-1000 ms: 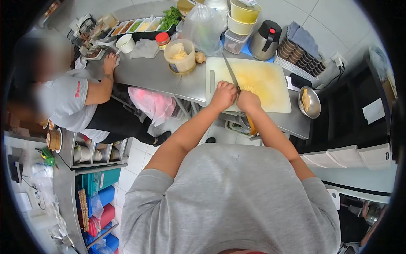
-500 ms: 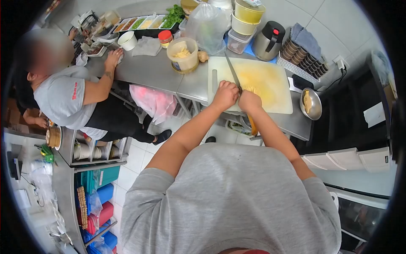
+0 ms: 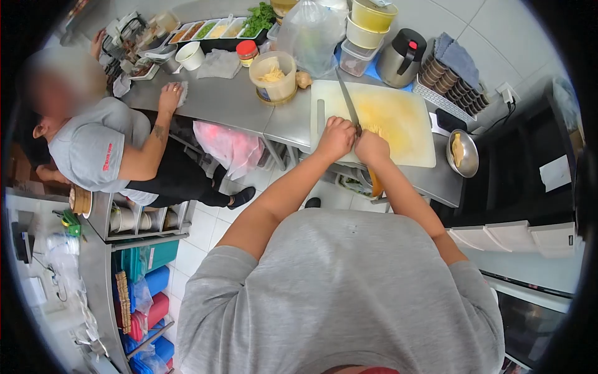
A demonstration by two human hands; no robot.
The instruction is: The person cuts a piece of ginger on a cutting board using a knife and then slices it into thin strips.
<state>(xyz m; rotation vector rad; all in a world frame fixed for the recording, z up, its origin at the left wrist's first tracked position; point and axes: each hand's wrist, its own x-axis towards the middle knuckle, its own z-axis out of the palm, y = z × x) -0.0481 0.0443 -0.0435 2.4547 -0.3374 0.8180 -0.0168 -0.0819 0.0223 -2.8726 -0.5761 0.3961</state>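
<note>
A long knife point(image 3: 347, 98) points away from me over the white cutting board point(image 3: 408, 140), its heel end between my hands. My right hand point(image 3: 372, 148) is closed around the knife's handle end, near the board's front edge. Just left of the blade, my left hand point(image 3: 337, 138) has its fingers curled and pressed down; what lies under them is hidden. Thin yellow shreds point(image 3: 377, 131) lie beside my right hand, and a yellow stain spreads over the board. Left of the board stands a round tub point(image 3: 273, 73) holding pale yellow pieces.
A metal bowl point(image 3: 461, 153) with a yellow piece is at the right, near a dark phone-like object point(image 3: 451, 120). Behind the board are a thermos point(image 3: 402, 58), stacked tubs point(image 3: 367, 28) and a plastic bag point(image 3: 311, 37). A co-worker point(image 3: 93, 146) stands left, one hand on a cloth.
The view has shifted slightly, so the counter sits a little further right. My hands keep their places at the knife. The co-worker's head and arm have moved slightly.
</note>
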